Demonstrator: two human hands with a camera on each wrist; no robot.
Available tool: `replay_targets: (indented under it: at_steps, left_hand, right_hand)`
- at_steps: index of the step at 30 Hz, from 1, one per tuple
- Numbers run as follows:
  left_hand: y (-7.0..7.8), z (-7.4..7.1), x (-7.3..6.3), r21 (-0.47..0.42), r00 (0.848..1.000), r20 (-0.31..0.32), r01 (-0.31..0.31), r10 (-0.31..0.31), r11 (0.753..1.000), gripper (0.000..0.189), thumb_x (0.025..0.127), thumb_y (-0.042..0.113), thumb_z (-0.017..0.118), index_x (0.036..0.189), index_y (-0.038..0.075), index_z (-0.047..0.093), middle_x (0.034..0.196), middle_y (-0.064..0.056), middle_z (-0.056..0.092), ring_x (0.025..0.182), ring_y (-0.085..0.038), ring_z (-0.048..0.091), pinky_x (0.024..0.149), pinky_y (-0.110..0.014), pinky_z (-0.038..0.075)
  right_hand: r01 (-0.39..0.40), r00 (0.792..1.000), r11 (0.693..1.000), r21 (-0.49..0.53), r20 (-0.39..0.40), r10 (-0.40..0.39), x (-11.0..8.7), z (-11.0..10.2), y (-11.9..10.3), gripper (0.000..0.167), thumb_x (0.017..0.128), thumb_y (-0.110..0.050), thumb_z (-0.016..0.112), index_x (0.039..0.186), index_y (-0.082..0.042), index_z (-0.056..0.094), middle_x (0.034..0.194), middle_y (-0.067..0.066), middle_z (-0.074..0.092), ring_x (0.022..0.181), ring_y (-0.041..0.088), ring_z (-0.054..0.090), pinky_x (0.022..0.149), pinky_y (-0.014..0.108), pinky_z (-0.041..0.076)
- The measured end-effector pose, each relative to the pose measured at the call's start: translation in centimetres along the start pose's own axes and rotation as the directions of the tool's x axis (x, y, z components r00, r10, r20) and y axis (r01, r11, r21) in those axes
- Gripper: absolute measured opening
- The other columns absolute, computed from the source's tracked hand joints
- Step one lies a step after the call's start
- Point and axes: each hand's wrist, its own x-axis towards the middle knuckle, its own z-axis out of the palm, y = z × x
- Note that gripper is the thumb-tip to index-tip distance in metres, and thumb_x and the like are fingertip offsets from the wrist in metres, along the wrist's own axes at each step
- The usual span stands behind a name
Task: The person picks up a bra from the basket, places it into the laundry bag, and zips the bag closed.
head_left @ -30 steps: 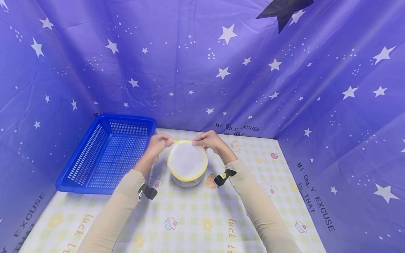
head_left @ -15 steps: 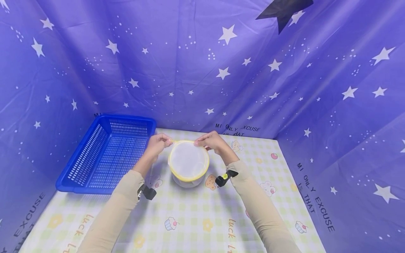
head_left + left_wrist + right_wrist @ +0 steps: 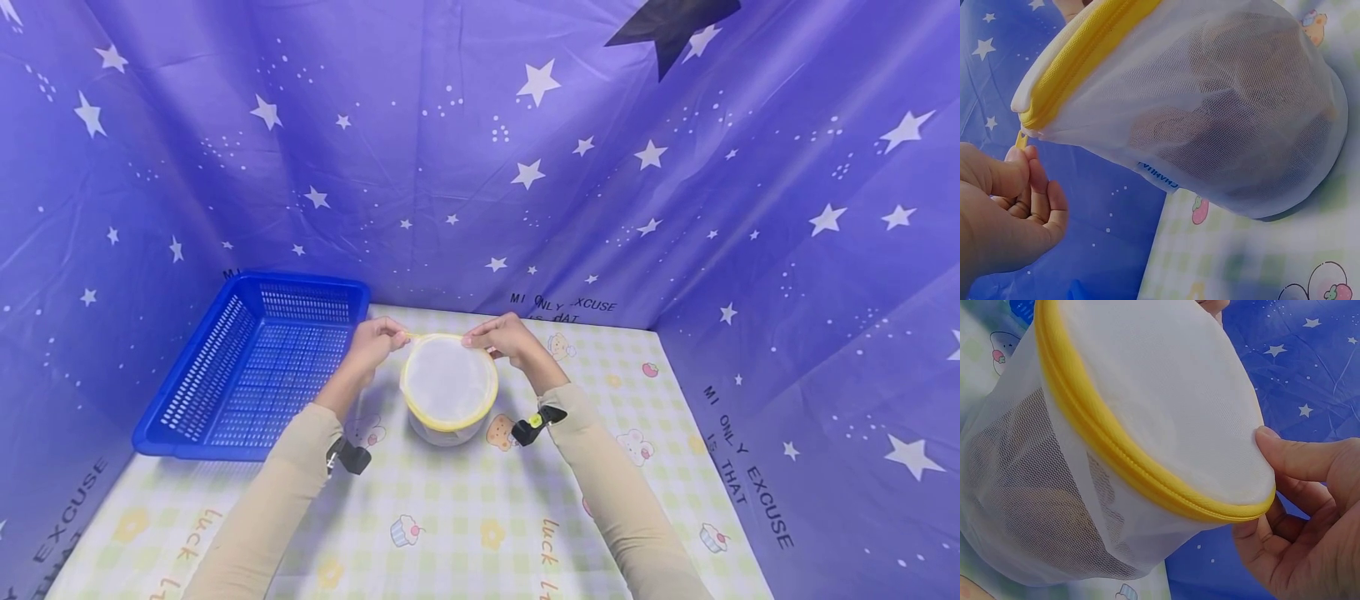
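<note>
A round white mesh bag (image 3: 447, 386) with a yellow zipper rim stands on the checked tablecloth (image 3: 465, 517) in the middle. Brownish things show dimly through its mesh wall (image 3: 1235, 125). My left hand (image 3: 372, 340) pinches the small yellow zipper pull (image 3: 1020, 138) at the bag's far left rim. My right hand (image 3: 504, 337) grips the yellow rim (image 3: 1147, 475) at the far right, thumb on the white top panel (image 3: 1166, 406). The bag (image 3: 1072, 487) fills both wrist views.
A blue plastic basket (image 3: 255, 367) with perforated walls sits at the back left of the table. Purple star-print cloth (image 3: 525, 150) walls in the back and both sides. Small black clips (image 3: 348, 456) hang at both wrists.
Both hands and the bag have shifted very slightly to the right and toward me; the grips are unchanged.
</note>
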Motion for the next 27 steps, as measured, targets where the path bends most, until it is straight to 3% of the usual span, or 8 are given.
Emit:
replay_targets:
  at_steps: [9,27]
  left_hand:
    - [0.23,0.17,-0.09,0.011,1.000,0.017,-0.013,0.013,1.000,0.008,0.099,0.000,0.056,0.102,-0.001,0.064,0.097,-0.006,0.069,0.120,-0.043,0.060,0.113,-0.051,0.046]
    - [0.22,-0.28,0.14,0.021,0.999,0.050,-0.016,0.015,1.000,0.023,0.100,0.007,0.060,0.120,-0.006,0.063,0.100,-0.006,0.072,0.112,-0.032,0.065,0.112,-0.046,0.048]
  right_hand:
    - [0.004,1.000,1.000,0.003,-0.010,-0.004,-0.08,-0.07,0.11,0.019,0.086,-0.009,0.081,0.101,0.001,0.078,0.103,0.012,0.078,0.079,0.014,0.070,0.076,0.034,0.062]
    - [-0.034,0.999,0.999,0.034,-0.026,0.035,-0.07,0.34,0.11,0.023,0.089,-0.012,0.079,0.108,-0.001,0.076,0.111,0.012,0.076,0.085,0.016,0.069,0.081,0.034,0.061]
